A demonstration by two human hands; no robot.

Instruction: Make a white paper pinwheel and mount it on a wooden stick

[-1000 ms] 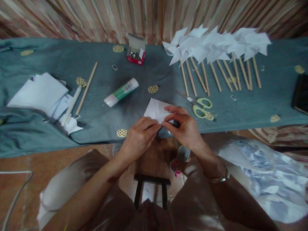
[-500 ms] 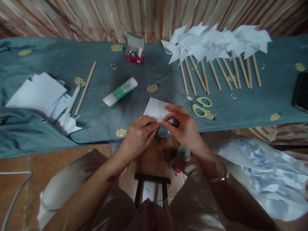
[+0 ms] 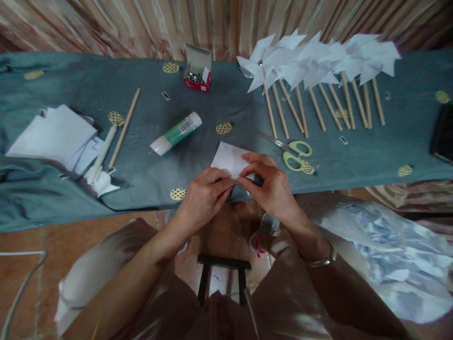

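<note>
A white sheet of paper [image 3: 228, 156] with crease lines lies at the front edge of the cloth-covered table, between both hands. My left hand [image 3: 207, 191] pinches its near edge from the left, thumb and fingers pressed together. From the right, my right hand [image 3: 267, 182] grips the same edge, thumb against forefinger, the other fingers curled above the paper. The fingertips of the two hands almost meet, and they cover the near part of the sheet. Right of the paper lie scissors [image 3: 292, 153] with green handles. A green and white glue stick [image 3: 177, 133] rests to the left.
Several white paper pinwheels [image 3: 314, 61] on wooden sticks lie at the back right. A red box of metal pins [image 3: 197, 78] stands at the back. Loose paper [image 3: 53, 134], a pale pen-like stick [image 3: 106, 151] and a wooden stick [image 3: 125, 125] are at left. A plastic bag [image 3: 399, 259] sits at lower right.
Both hands stay almost in place on the paper. A small raised bit of paper near the fingertips now looks flatter. The view has shifted slightly.
</note>
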